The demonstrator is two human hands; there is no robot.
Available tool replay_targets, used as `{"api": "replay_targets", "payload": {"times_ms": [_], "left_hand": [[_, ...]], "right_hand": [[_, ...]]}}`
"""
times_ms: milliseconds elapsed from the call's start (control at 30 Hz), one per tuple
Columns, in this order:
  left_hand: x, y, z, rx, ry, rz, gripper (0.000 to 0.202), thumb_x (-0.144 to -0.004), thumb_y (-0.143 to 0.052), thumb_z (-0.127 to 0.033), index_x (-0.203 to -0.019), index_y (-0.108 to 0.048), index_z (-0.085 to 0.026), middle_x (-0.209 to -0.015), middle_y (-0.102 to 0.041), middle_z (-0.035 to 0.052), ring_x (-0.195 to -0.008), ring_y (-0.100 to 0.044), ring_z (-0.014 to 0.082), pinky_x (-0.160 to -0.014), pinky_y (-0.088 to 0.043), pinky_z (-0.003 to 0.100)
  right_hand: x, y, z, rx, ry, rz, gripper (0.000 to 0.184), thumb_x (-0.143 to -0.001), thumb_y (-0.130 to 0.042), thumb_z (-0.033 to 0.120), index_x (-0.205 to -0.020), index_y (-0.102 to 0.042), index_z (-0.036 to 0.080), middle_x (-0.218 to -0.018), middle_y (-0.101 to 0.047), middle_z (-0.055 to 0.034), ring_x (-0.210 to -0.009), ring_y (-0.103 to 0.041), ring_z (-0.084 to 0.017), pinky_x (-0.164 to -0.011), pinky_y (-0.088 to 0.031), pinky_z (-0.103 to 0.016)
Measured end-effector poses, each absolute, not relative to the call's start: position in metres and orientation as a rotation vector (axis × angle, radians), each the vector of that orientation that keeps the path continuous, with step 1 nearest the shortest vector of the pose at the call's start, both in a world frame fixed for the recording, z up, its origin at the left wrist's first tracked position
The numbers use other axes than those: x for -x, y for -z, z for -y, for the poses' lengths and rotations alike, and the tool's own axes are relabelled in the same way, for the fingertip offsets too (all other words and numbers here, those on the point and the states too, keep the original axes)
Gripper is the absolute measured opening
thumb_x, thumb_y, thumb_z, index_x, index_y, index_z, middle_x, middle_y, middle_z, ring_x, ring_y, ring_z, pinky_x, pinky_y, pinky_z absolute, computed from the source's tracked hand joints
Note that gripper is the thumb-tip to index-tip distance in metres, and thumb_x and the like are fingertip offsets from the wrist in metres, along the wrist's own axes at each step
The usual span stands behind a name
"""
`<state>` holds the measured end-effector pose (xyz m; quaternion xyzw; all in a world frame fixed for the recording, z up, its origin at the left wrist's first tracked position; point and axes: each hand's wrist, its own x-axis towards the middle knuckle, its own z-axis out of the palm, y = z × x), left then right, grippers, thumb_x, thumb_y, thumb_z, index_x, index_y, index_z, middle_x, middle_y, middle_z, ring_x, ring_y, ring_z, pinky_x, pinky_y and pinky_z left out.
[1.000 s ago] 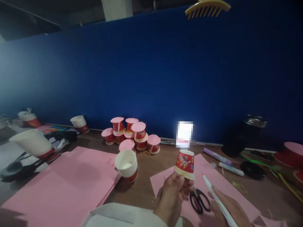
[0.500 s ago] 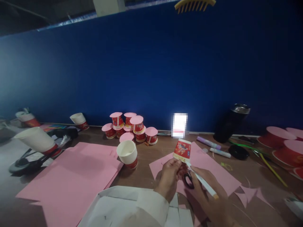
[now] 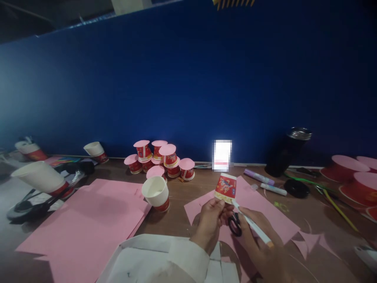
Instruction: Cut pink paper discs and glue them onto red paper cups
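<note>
My left hand (image 3: 210, 222) is closed round a small red paper cup (image 3: 226, 188), held upside down above a pink paper sheet (image 3: 253, 208). My right hand (image 3: 260, 243) grips a white glue stick (image 3: 251, 225) whose tip touches the cup's rim. Black scissors (image 3: 235, 225) lie on the pink sheet between my hands, partly hidden by my fingers.
A pile of red cups with pink lids (image 3: 160, 161) stands at the back by the blue wall. An open white cup (image 3: 156, 192) sits by large pink sheets (image 3: 85, 224). Markers (image 3: 259, 177), a black flask (image 3: 287, 151) and red bowls with pink covers (image 3: 350, 173) are to the right.
My right hand brought the glue stick up to the cup's rim a second ago and has kept it there. The view tilted down and left slightly.
</note>
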<state>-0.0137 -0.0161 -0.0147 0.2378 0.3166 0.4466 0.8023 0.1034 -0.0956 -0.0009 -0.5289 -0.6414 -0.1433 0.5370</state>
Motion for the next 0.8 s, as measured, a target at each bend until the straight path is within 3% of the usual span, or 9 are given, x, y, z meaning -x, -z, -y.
{"api": "replay_targets", "payload": {"times_ms": [333,533,800], "left_hand": [[0.016,0.012,0.018,-0.487,-0.968,-0.681,0.053,-0.054,-0.101,-0.046,-0.082,-0.072,-0.011,-0.077,-0.075,0.0082,-0.063,-0.068,0.0120,-0.063,-0.052,0.021],[0.015,0.017,0.015,-0.504,-0.949,-0.696,0.058,-0.053,-0.100,-0.051,-0.086,-0.073,-0.011,-0.083,-0.078,0.0113,-0.064,-0.068,0.0121,-0.062,-0.051,0.020],[0.013,0.012,0.019,-0.581,-0.946,-0.693,0.054,-0.056,-0.098,-0.051,-0.084,-0.075,-0.011,-0.076,-0.073,0.0074,-0.064,-0.063,0.0115,-0.063,-0.048,0.022]], "right_hand": [[-0.103,0.003,0.100,1.279,0.251,1.609,0.020,-0.097,-0.062,0.018,-0.113,-0.071,0.023,-0.100,-0.077,-0.0072,-0.091,-0.075,-0.022,-0.079,-0.062,-0.033],[-0.108,0.009,0.105,1.339,0.210,1.465,0.030,-0.097,-0.061,0.015,-0.125,-0.067,0.023,-0.107,-0.075,-0.0076,-0.098,-0.073,-0.022,-0.083,-0.061,-0.034],[-0.108,0.010,0.100,1.272,0.288,1.643,0.026,-0.096,-0.065,0.019,-0.121,-0.070,0.023,-0.111,-0.078,-0.0094,-0.099,-0.076,-0.025,-0.084,-0.064,-0.039]]}}
